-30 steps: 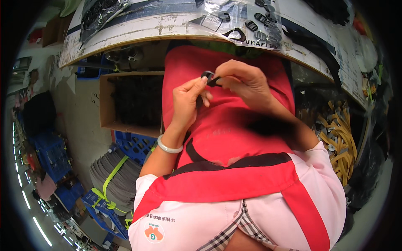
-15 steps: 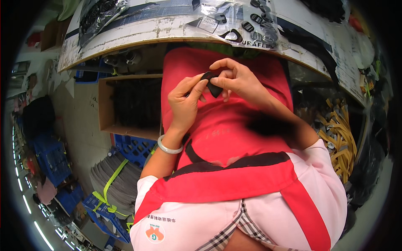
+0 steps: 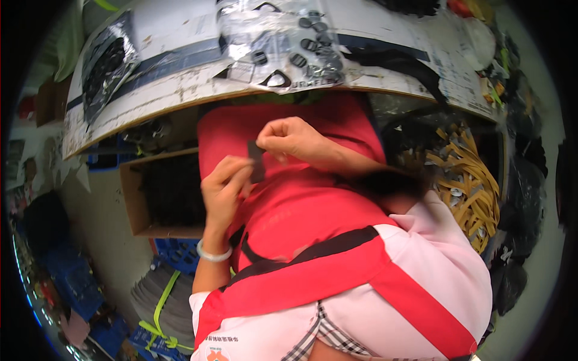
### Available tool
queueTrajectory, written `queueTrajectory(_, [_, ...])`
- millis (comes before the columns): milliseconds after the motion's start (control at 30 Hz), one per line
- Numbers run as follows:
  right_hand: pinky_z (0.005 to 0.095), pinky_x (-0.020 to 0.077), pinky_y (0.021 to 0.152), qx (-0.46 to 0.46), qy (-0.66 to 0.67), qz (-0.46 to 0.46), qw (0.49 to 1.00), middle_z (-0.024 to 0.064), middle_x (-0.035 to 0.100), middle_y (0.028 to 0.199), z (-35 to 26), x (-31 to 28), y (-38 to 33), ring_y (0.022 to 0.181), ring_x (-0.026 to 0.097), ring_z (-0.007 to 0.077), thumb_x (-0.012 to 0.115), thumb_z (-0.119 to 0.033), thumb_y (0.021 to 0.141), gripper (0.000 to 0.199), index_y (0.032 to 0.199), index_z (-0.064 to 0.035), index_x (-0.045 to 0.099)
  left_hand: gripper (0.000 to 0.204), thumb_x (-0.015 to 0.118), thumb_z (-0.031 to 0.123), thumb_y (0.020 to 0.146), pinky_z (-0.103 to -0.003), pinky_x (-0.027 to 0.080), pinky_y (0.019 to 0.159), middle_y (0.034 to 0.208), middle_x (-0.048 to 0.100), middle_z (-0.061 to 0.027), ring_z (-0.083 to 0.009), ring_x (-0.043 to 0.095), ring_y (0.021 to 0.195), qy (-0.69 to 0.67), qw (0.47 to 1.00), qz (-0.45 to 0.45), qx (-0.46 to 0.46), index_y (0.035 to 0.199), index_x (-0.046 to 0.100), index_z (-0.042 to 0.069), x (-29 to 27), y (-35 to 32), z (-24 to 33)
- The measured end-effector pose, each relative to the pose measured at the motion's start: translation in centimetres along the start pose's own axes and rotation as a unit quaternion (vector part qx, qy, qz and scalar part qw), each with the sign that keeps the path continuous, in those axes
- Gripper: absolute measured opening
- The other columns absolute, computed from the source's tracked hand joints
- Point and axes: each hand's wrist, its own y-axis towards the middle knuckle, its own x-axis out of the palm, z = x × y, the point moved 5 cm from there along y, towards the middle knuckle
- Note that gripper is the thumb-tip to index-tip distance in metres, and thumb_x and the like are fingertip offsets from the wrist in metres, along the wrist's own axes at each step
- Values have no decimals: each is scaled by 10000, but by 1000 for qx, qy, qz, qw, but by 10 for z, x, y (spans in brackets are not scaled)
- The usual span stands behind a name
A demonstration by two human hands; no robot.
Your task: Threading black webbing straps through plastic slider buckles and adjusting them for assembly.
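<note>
Above the red apron on my lap, a small flat black piece of webbing or fabric stands between my hands. The curled fingers of my left hand grip its left side. At its upper end, the thumb and forefinger of my right hand are pinched together on the corner. Motion smears both hands slightly, so the finer shape of the black piece cannot be made out. A pale bangle circles my left wrist.
Ahead runs a worn white table bearing a clear bag of black plastic buckles, a black bag and a black strap. A cardboard box with dark contents stands left; yellow straps are heaped right.
The view has shifted, so table and apron sit lower and further left. My hands have shifted their hold, and the black piece, folded or bent before, now looks straighter and upright.
</note>
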Motion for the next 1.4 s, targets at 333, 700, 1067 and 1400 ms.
queueTrajectory(333, [318,496,790,-261,-577,448,632,61,642,937,-117,-169,-73,874,604,196,640,-63,813,229,1039,-82,671,272,558,112,963,-277,518,733,926,625,-121,-157,579,794,-257,870,419,40,1168,546,-66,-229,-78,-7])
queueTrajectory(700, [335,485,836,-454,-672,474,342,35,687,961,-185,-192,-107,921,629,268,610,-76,889,122,961,-119,698,376,449,-1,959,-414,549,917,1303,496,-248,-358,565,1165,-243,963,24,-116,1330,389,5,-36,6,-38])
queueTrajectory(1067, [324,518,637,-355,-621,-22,699,45,665,867,-76,29,-62,747,633,214,593,-97,797,333,1127,-131,624,279,409,82,992,-406,494,937,1330,494,-259,-315,582,1128,-406,894,-77,-173,1256,459,8,30,27,-34])
queueTrajectory(1400, [262,500,647,-167,-340,36,925,77,679,848,-21,0,-18,731,641,157,642,-102,876,164,1014,-16,655,275,475,195,1006,-312,544,752,976,658,-113,-183,652,830,-209,971,-43,-110,1128,580,-28,26,12,-40])
